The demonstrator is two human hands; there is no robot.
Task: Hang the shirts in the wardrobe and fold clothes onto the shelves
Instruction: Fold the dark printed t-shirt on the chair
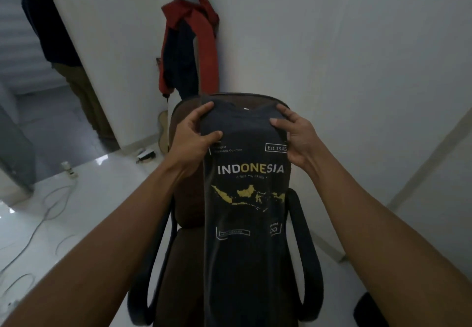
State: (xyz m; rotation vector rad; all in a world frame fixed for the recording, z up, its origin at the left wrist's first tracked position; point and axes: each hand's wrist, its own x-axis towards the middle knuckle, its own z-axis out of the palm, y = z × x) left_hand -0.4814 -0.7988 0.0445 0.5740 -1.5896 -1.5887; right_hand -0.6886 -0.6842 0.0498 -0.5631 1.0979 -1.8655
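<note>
T-shirt (249, 199) hangs over chair (186, 199) | left hand (192, 135), right hand (293, 137) pinch its shoulders, one each side

Matt dark cloth shirt (249, 199) w/ printed text; glossy white tile floor (102, 186); brown leatherette chair (186, 194).

A brown chair (187, 199) with black armrests (307, 237) stands in the middle, close by, its back toward the white wall (332, 46). Beyond it, a red jacket (204, 33) hangs high on that wall over a darker garment. A guitar (163, 128) leans at the wall's foot, just left of the chair. On the glossy white floor (107, 191) to the left lie loose cables (48, 206) and a small bottle (67, 168). At far left, a person (58, 46) stands in the doorway.
</note>
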